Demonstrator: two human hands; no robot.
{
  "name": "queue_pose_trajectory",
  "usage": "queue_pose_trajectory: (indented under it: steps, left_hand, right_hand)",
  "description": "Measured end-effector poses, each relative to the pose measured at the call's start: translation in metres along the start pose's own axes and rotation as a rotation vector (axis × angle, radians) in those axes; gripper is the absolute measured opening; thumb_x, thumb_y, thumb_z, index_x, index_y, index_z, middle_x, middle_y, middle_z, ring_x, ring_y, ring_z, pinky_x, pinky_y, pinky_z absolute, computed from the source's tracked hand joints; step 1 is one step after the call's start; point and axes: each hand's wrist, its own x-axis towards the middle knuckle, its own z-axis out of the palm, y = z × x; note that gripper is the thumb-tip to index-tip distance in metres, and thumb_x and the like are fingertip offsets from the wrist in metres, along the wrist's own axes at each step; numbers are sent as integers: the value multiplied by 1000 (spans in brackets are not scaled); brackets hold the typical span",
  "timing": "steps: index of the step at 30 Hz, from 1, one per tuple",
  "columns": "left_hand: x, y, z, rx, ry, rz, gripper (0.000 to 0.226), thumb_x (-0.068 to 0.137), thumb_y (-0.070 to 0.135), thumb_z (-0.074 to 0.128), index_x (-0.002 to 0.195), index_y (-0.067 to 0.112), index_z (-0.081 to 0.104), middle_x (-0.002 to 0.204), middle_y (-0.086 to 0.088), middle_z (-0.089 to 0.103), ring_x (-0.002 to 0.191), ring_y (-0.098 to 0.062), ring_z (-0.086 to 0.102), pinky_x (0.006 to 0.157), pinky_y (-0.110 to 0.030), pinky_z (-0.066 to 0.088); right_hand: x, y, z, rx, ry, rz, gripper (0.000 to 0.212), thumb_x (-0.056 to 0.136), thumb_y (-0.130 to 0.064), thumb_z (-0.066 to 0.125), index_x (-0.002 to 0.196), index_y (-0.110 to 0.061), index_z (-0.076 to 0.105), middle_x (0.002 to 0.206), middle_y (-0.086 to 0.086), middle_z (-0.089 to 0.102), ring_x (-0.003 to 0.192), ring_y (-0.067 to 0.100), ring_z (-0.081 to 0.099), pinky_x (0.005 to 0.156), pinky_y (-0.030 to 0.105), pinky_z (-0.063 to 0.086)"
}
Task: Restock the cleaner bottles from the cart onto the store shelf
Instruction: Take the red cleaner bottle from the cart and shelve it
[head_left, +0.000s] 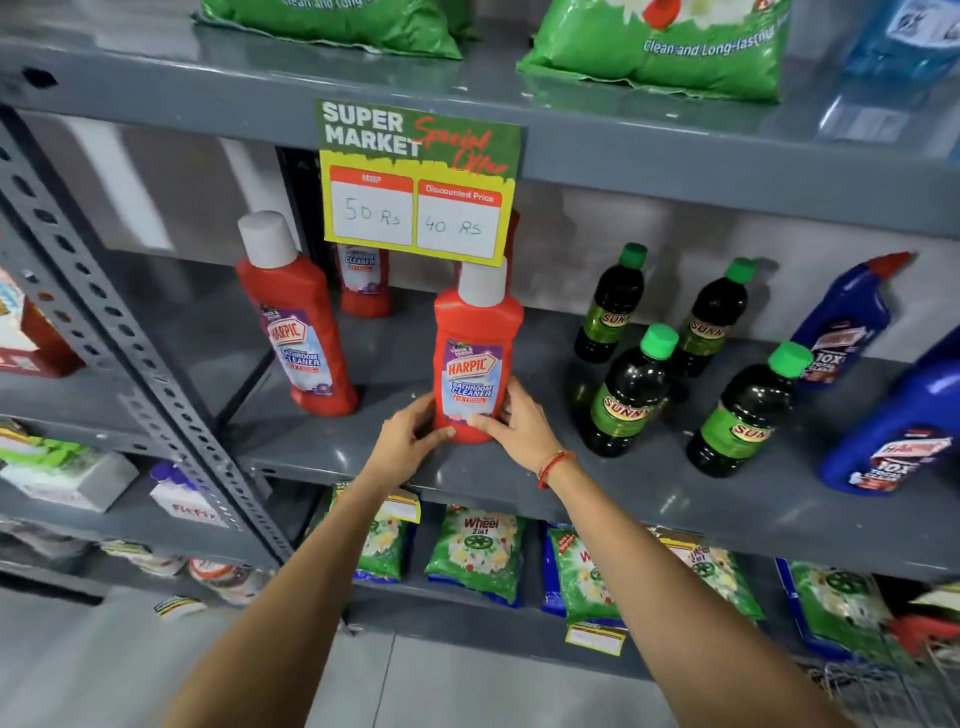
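A red Harpic bathroom cleaner bottle (475, 353) with a white cap stands upright near the front of the grey middle shelf (649, 493). My left hand (410, 434) grips its base from the left and my right hand (511, 421) grips it from the right. A second red Harpic bottle (296, 322) stands to the left, leaning slightly. A third red bottle (363, 280) stands at the back, its top hidden by the price sign. The wire cart (893, 686) shows only at the bottom right corner.
A special offer price sign (418, 182) hangs from the upper shelf edge just above the held bottle. Several dark green-capped Sunny bottles (631, 389) and blue Harpic bottles (852, 317) stand to the right. Green detergent bags (480, 551) fill the shelf below. A perforated upright post (130, 358) stands left.
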Motion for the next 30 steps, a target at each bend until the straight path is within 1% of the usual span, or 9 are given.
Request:
queue_pose_trajectory:
  steps: [4, 8, 10, 13, 17, 19, 21, 25, 30]
  left_hand:
    - [8, -10, -10, 199, -41, 31, 56, 82, 13, 66, 133, 8, 45, 126, 1, 56, 115, -6, 50, 97, -12, 35]
    - [12, -18, -14, 302, -20, 51, 53, 81, 16, 67, 131, 10, 49, 133, -8, 57, 125, -20, 51, 101, -20, 33]
    - [13, -19, -14, 314, -9, 52, 52, 81, 16, 67, 130, 10, 50, 133, -7, 57, 125, -20, 50, 101, -19, 32]
    - [16, -22, -15, 325, -8, 71, 50, 79, 17, 69, 127, 9, 53, 131, -8, 59, 124, -20, 52, 98, -17, 33]
    - [17, -22, -20, 322, 10, 68, 52, 77, 17, 71, 126, 7, 55, 130, -9, 59, 116, -5, 47, 100, -19, 32]
    - [17, -23, -20, 317, 15, 64, 54, 76, 17, 72, 126, 7, 55, 131, -9, 59, 114, -4, 45, 100, -19, 32]
    - [16, -22, -21, 309, 14, 47, 54, 75, 18, 73, 125, 8, 56, 131, -9, 59, 117, -5, 47, 100, -18, 32]
    - [13, -19, -31, 305, 36, 5, 55, 74, 17, 74, 125, 7, 56, 131, -10, 59, 125, -18, 51, 103, -22, 32]
    - [13, -12, -35, 294, 14, -28, 52, 74, 13, 74, 123, 7, 57, 129, -10, 60, 121, -13, 51, 101, -21, 33]
  right_hand:
    - [6, 0, -2, 39, -32, 21, 59, 78, -10, 69, 129, -18, 41, 128, 8, 56, 118, 20, 54, 103, 40, 45]
    - [-3, 18, -2, 8, -76, 66, 56, 81, 0, 63, 131, -9, 40, 127, 10, 56, 113, 12, 52, 101, 30, 44]
    - [-7, 27, 0, -2, -28, 58, 53, 82, 1, 63, 130, -6, 42, 129, 15, 57, 112, 12, 53, 103, 34, 45]
    - [-8, 30, 5, -38, 11, 27, 51, 81, -3, 64, 128, -8, 46, 128, 14, 58, 111, 14, 56, 102, 36, 45]
    - [-6, 31, 9, -105, 10, 2, 51, 82, -7, 64, 130, -11, 45, 128, 13, 58, 115, 21, 57, 103, 40, 46]
    - [-6, 29, 10, -121, 7, 7, 51, 83, -8, 63, 131, -12, 44, 129, 12, 58, 116, 21, 56, 103, 39, 46]
    - [-6, 28, 11, -132, 4, 8, 52, 84, -8, 62, 132, -13, 43, 130, 12, 57, 117, 22, 56, 103, 39, 45]
    - [-2, 23, 18, -174, 3, -13, 52, 85, -10, 61, 133, -12, 41, 131, 13, 57, 119, 24, 55, 104, 39, 44]
    - [-1, 18, 20, -131, 7, -4, 53, 80, -11, 67, 128, -12, 46, 127, 12, 59, 113, 21, 57, 102, 39, 46]
